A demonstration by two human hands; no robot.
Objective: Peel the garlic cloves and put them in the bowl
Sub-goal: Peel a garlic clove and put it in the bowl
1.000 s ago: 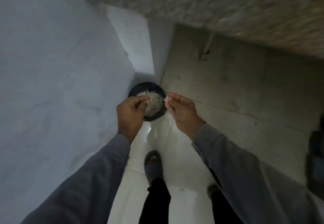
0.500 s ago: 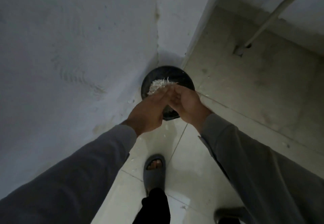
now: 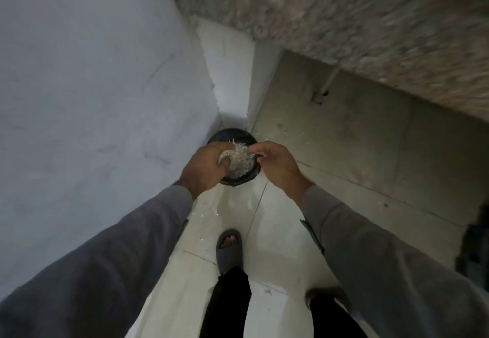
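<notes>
We see a dark round bowl (image 3: 239, 136) on the pale tiled floor (image 3: 267, 221), tucked into the corner where the white wall (image 3: 87, 94) meets a narrow column. It is heaped with a loose, whitish, papery pile of garlic skins (image 3: 239, 161), thin wisps sticking up from the top; we cannot make out any whole cloves in it.

Both hands are held above the bowl. Our left hand (image 3: 205, 167) is curled, its fingers bent round a pale curved scrap of skin at the edge of the pile. Our right hand (image 3: 277, 164) has its fingers drawn together in a pinch, with a thin pale sliver showing at the fingertips (image 3: 256, 152); what exactly it is we cannot tell. The two hands are near each other but apart, the heap showing between them.

Grey sleeves (image 3: 383, 266) cover both arms. Below, a foot in a grey slide sandal (image 3: 229, 251) stands on the tiles, and small white flecks lie scattered on the floor just beside the bowl.
</notes>
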